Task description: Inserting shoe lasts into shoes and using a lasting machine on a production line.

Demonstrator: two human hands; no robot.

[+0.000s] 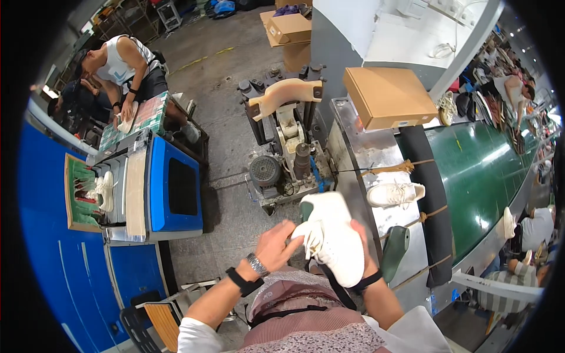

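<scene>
A white lace-up sneaker (pixel 344 250) is held up in front of my body, its toe pointing down toward me. My right hand (pixel 366 247) grips it along the right side, most of the fingers hidden behind the shoe. At its left side, my left hand (pixel 275 246) has thumb and fingers pinched at the white shoelaces (pixel 312 238). Part of a dark green shoe last (pixel 306 208) shows at the heel opening. Another green shoe last (pixel 395 250) lies on the metal bench to the right, close to my right hand. Beyond it rests a second white sneaker (pixel 395 194).
A cardboard box (pixel 388 97) sits on the metal bench (pixel 359 159), beside a black padded roll (pixel 426 206) and green conveyor (pixel 471 182). A machine with a motor (pixel 265 170) stands ahead. Left is a blue machine (pixel 176 185) with shoes; a co-worker (pixel 126 65) handles a shoe behind it.
</scene>
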